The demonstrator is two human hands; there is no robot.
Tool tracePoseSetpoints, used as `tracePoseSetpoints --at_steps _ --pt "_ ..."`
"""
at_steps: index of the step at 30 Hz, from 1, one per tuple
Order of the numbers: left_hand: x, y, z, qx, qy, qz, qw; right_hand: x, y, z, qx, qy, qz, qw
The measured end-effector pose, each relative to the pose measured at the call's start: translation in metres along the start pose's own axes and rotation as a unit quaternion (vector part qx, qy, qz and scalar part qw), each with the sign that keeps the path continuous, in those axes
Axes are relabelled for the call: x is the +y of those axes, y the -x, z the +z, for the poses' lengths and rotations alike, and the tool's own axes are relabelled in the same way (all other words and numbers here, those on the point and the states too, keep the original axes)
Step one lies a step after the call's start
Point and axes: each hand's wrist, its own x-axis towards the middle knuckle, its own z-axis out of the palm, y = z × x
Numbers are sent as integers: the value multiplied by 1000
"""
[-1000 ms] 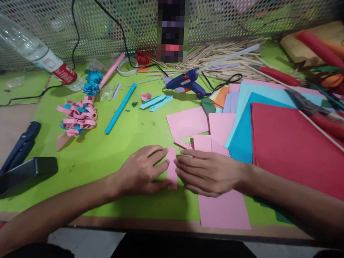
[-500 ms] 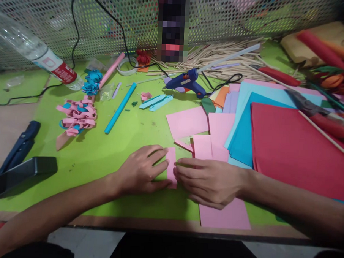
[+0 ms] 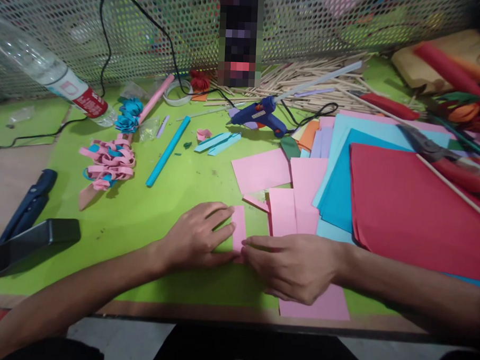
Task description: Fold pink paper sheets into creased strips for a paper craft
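A narrow folded strip of pink paper point(image 3: 238, 229) lies on the green tabletop between my two hands. My left hand point(image 3: 201, 234) holds its left edge down, thumb and fingertips resting on the paper. From the other side, my right hand point(image 3: 294, 264) has its fingers drawn together, with the fingertips at the strip's lower right edge. Under and behind the right hand are pink paper sheets point(image 3: 314, 302), partly covered by it. A thin pink scrap point(image 3: 256, 203) lies just beyond the strip.
A blue glue gun point(image 3: 259, 114) with a cord lies behind the hands. Stacked red paper point(image 3: 417, 209) and pliers point(image 3: 428, 148) are at right. Leftward are a blue paper tube point(image 3: 168, 151), a pink paper chain point(image 3: 111, 161), a stapler point(image 3: 28, 205), a black box point(image 3: 34, 248) and a bottle point(image 3: 77, 90).
My right hand has slid slightly toward me along the strip's right edge, uncovering more of the pink sheets behind it. My left hand stays in place.
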Motion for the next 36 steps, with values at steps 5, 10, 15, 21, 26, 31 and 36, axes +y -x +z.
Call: tracePoseSetpoints --at_steps 5,10,15,21,26,31,36 --pt "0 0 1 4 0 -1 1000 2 1 2 2 -23 -5 1000" --pt "-1 0 1 4 21 -20 1000 3 0 1 17 -43 0 999" --pt "-4 2 2 -4 44 -32 998 2 4 3 68 -41 124 989" --pt "-6 0 2 -18 83 -42 996 7 6 7 50 -61 254 964" --pt "-4 -6 2 -1 106 -67 992 8 5 7 38 -82 267 959" --pt "-1 -9 3 45 174 -95 979 9 5 8 75 -80 281 953" --pt "3 -14 -2 100 252 -128 954 12 5 8 122 -85 291 945"
